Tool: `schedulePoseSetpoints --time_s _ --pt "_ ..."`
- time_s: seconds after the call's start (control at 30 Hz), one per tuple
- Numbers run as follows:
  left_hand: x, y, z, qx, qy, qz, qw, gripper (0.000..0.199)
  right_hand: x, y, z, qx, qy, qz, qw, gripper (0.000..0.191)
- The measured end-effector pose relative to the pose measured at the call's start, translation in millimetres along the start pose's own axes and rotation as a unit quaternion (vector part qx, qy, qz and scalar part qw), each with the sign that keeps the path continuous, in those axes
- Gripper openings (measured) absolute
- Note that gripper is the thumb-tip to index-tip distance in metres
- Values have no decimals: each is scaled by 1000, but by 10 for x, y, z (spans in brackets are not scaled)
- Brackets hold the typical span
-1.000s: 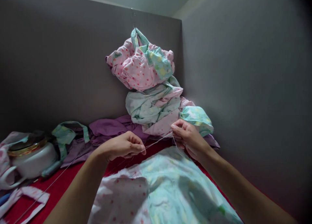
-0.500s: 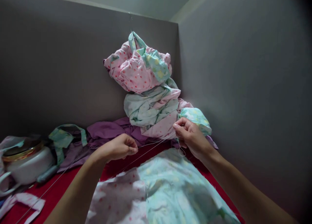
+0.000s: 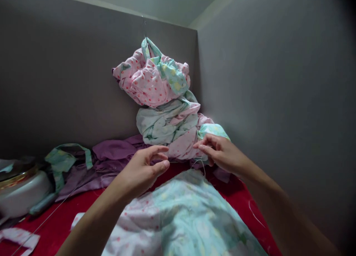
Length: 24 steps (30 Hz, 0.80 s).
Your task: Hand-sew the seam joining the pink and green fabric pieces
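Observation:
My left hand (image 3: 148, 169) is raised above the cloth, its thumb and fingers apart, with nothing seen between them. Facing it, my right hand (image 3: 222, 152) has loosely bent fingers, and the forefinger reaches past the thumb; no held thing shows. Just under that hand, a thin white thread (image 3: 205, 170) arches up from the cloth's far edge. Below both hands lies a sewn cloth (image 3: 189, 211), mint green with yellow patches on the right and white-pink with red dots on the left. My left forearm covers part of its left side.
Bunched pink and mint cloth (image 3: 151, 83) hangs from a hook on the grey partition (image 3: 69, 74). Purple cloth (image 3: 114, 156) lies behind my left hand. A white pot with a gold rim (image 3: 25, 193) stands at left on the red surface (image 3: 62, 219). Another grey partition (image 3: 264, 81) rises at right.
My left hand has opened from a closed grip and come nearer the right. The right hand's pinch has loosened. The thread stretched between them is gone from there, and the view has shifted slightly.

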<state>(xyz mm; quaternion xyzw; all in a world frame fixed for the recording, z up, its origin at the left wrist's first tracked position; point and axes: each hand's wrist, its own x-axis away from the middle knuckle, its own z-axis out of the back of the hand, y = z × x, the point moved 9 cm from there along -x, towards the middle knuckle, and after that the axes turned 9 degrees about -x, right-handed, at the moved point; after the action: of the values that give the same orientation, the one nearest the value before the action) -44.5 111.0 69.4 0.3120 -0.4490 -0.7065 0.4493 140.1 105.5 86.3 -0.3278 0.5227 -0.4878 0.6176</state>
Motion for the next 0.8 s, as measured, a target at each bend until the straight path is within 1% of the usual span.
schedulePoseSetpoints --time_s 0.03,0.1,0.2,0.27,0.37,0.4,0.47,0.53,0.6,0.67,0.7,0.73,0.8 --pt "-1 13 14 11 8 -4 1000 43 15 -39 27 -11 1 1 1000 14" --pt "-9 39 4 39 23 -13 999 42 54 -118 28 -69 -5 0 998 17" --pt "-7 87 -144 95 25 -27 995 49 120 -192 -131 -192 -38 -10 981 23" --pt "20 141 -320 145 -6 -41 989 56 161 -195 -310 -252 -67 -21 965 24" --pt "94 262 -564 234 -85 -76 965 62 203 -171 -553 -277 -108 -26 954 24" --pt "113 282 -618 241 -109 -82 961 60 207 -169 -597 -279 -117 -22 953 24" --pt "111 218 -687 193 -138 -62 969 55 195 -186 -587 -292 -119 -10 949 24" --pt "68 41 -717 110 -163 -12 980 50 154 -217 -419 -322 -83 6 943 25" --pt "8 -161 -697 45 -191 33 980 41 103 -235 -112 -351 -10 20 936 26" --pt "-67 -325 -582 3 -202 53 978 29 72 -227 243 -373 74 29 925 26" --pt "-111 -394 -472 -17 -193 58 979 26 64 -219 400 -380 106 32 918 25" --pt "-155 -451 -327 -36 -172 59 983 25 58 -210 533 -384 129 34 914 24" --pt "-221 -532 39 -78 -111 58 989 24 46 -196 716 -373 151 36 915 23"
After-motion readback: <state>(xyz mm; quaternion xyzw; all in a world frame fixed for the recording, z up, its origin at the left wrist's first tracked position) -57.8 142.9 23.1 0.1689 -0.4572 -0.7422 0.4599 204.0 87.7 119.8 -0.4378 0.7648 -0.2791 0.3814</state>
